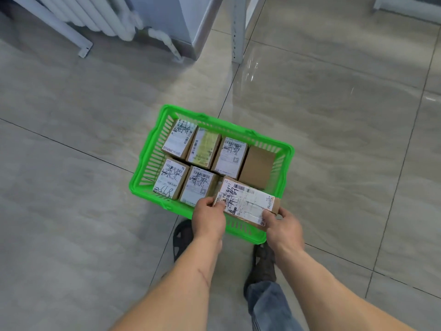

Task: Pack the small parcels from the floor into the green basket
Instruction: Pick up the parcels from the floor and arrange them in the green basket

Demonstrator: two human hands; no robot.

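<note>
I have both hands on one small parcel (pixel 247 206), a brown carton with a long white shipping label across its top. My left hand (pixel 208 219) grips its left end, thumb over the label and fingers curled under the edge; my right hand (pixel 284 229) clamps the right end, thumb on the label's corner. The parcel sits tilted over the near right corner of the green basket (pixel 143 168), its near side above the basket's front rim; I cannot tell whether its far side already rests on anything inside.

The basket stands on the tiled floor (pixel 71 187), just ahead of my feet. Inside it, six labelled parcels stand packed side by side in two rows: three along the far wall (pixel 180 138) (pixel 204 149) (pixel 230 157) with a plain brown box (pixel 257 167) touching the last of them at the far right corner, and two along the near wall at the left (pixel 170 179) (pixel 199 188). Their labels face up, several with black handwriting scrawled over them.

My dark sandals (pixel 182 237) show below the basket, and a denim trouser leg (pixel 269 304) between my forearms. A white radiator (pixel 95 15) stands at the floor's far left edge.
</note>
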